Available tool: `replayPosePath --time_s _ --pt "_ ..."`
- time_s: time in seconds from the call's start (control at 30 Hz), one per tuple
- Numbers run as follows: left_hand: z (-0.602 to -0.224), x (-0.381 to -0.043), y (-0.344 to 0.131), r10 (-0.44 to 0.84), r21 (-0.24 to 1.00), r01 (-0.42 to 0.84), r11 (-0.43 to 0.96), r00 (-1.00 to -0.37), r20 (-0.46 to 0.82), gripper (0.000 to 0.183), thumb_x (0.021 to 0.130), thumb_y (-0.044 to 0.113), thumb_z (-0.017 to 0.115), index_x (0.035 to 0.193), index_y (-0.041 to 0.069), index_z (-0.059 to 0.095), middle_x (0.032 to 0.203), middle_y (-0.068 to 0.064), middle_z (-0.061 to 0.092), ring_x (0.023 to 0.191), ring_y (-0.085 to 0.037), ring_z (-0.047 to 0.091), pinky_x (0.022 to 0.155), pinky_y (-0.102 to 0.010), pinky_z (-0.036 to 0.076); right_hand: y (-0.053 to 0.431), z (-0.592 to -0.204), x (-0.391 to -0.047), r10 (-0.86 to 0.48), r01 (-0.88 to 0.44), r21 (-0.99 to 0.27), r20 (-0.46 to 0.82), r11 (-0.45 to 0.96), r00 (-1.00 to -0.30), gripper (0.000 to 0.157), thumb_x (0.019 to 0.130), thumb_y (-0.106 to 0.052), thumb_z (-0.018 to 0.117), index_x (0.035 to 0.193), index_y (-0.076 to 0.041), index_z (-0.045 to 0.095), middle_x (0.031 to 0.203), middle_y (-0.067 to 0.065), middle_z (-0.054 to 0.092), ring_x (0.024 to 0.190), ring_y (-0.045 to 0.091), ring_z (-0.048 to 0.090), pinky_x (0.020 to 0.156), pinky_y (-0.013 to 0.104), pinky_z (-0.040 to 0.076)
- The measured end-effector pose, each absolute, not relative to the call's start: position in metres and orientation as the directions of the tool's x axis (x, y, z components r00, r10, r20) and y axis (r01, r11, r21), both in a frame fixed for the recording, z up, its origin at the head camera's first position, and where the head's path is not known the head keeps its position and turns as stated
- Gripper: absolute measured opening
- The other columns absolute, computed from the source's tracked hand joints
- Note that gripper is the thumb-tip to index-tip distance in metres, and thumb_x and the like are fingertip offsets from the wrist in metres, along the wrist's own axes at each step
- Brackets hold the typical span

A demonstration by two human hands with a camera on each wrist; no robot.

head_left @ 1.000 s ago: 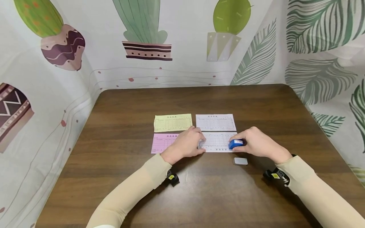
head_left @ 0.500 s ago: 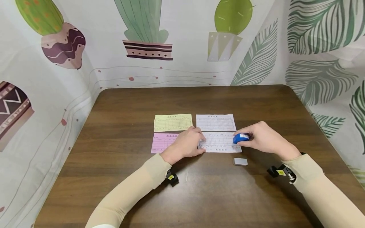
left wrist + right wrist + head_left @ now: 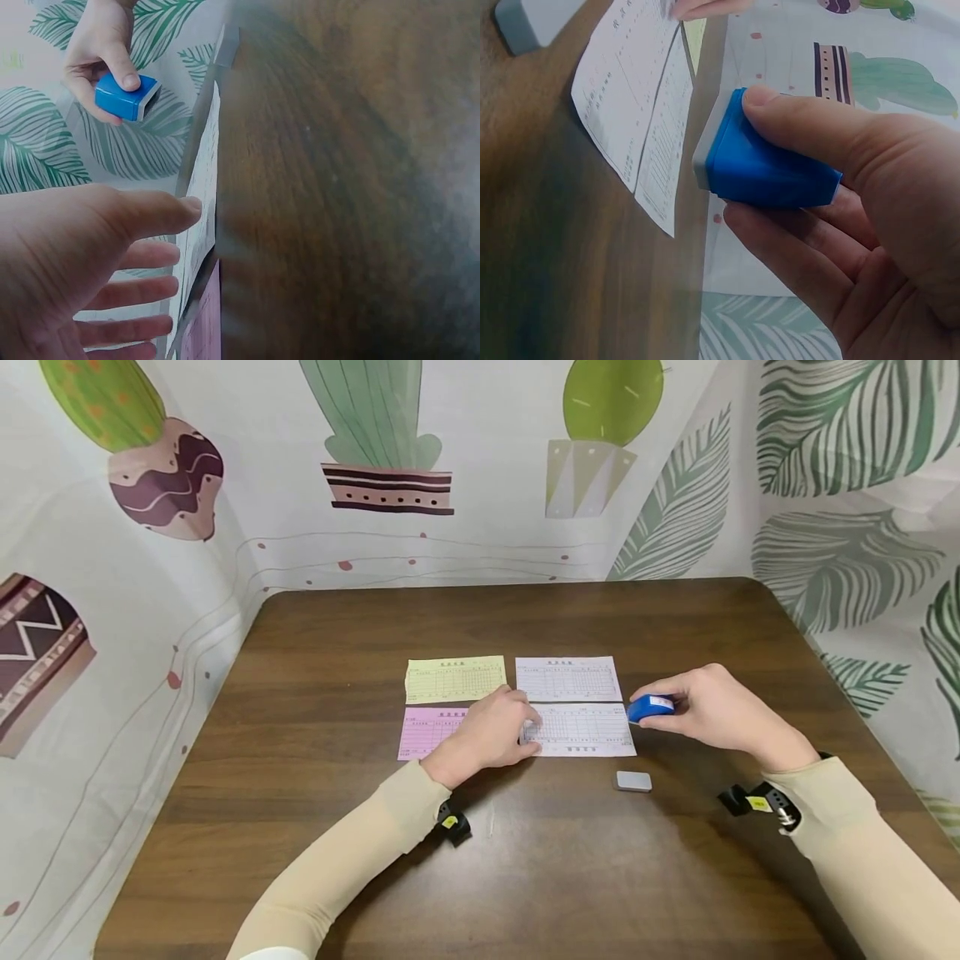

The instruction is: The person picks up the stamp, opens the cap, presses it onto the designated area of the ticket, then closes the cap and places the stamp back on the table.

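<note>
My right hand (image 3: 716, 706) pinches a blue stamp (image 3: 651, 707) between thumb and fingers, off the table, by the right edge of the lower white form (image 3: 585, 731). In the right wrist view the stamp (image 3: 769, 161) shows a pale grey edge at its base. On that form's left end rests my left hand (image 3: 491, 731), its fingers spread and loosely bent in the left wrist view. It also covers part of a pink form (image 3: 427, 733). Above lie a yellow form (image 3: 455, 679) and another white form (image 3: 564, 678). A small grey cap-like block (image 3: 633, 782) sits below the white form.
The brown wooden table (image 3: 337, 635) extends around the papers. Behind it hangs a white cloth (image 3: 495, 518) printed with cacti and leaves. Each wrist wears a black strap with a small device.
My right hand has moved right and upward with the stamp, off the lower white form, baring its right end. My left hand has stayed in place.
</note>
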State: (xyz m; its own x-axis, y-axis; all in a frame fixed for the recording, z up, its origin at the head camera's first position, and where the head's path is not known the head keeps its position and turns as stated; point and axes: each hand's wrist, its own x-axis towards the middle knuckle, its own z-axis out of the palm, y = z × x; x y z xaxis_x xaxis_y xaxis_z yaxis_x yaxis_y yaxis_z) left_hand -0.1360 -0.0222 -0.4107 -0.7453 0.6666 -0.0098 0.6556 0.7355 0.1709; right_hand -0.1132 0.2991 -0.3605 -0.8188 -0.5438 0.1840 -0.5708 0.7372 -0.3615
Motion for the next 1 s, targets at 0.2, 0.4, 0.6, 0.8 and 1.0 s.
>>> replayPosePath --time_s 0.2,0.4,0.6,0.8,1.0 --pt "-0.405 -0.135 -0.013 0.708 0.147 0.704 0.694 -0.705 0.033 0.038 0.093 0.041 0.080 0.124 0.019 0.081 0.123 0.001 0.077 0.117 -0.021 0.067 0.112 -0.035 0.051 0.307 -0.353 -0.113 -0.539 -0.583 -0.323 0.223 0.745 -0.812 0.032 0.076 -0.017 0.097 0.104 -0.026 0.083 0.084 -0.018 0.076 0.060 -0.006 0.052 0.056 0.013 0.048" --pt "-0.405 -0.129 0.002 0.746 0.147 0.743 0.653 -0.664 0.047 0.035 0.094 0.040 0.078 0.123 0.020 0.081 0.124 0.002 0.077 0.117 -0.021 0.067 0.105 -0.030 0.054 0.312 -0.347 -0.111 -0.530 -0.580 -0.313 0.238 0.752 -0.814 0.032 0.077 -0.021 0.096 0.105 -0.027 0.083 0.086 -0.016 0.078 0.061 -0.007 0.054 0.056 0.012 0.048" --pt "-0.409 -0.123 0.015 0.765 0.176 0.759 0.627 -0.643 0.044 0.035 0.095 0.040 0.077 0.123 0.020 0.081 0.124 0.003 0.077 0.121 -0.018 0.067 0.114 -0.030 0.050 0.315 -0.342 -0.110 -0.530 -0.581 -0.300 0.241 0.756 -0.813 0.032 0.076 -0.023 0.097 0.104 -0.029 0.083 0.085 -0.018 0.078 0.062 -0.007 0.056 0.058 0.010 0.048" --pt "-0.410 -0.113 0.039 0.824 0.185 0.816 0.547 -0.564 0.055 0.039 0.097 0.044 0.074 0.129 0.022 0.079 0.123 0.005 0.077 0.121 -0.015 0.067 0.117 -0.028 0.046 0.316 -0.338 -0.114 -0.508 -0.566 -0.304 0.251 0.767 -0.824 0.035 0.073 -0.024 0.099 0.103 -0.034 0.083 0.079 -0.024 0.073 0.058 -0.005 0.051 0.056 0.010 0.042" --pt "-0.412 -0.105 0.063 0.869 0.189 0.862 0.471 -0.490 0.072 0.041 0.099 0.047 0.071 0.131 0.023 0.077 0.121 0.007 0.076 0.115 -0.015 0.065 0.103 -0.024 0.051 0.313 -0.336 -0.117 -0.520 -0.576 -0.300 0.251 0.760 -0.816 0.035 0.074 -0.022 0.098 0.104 -0.033 0.083 0.080 -0.024 0.074 0.058 -0.004 0.053 0.057 0.010 0.043"
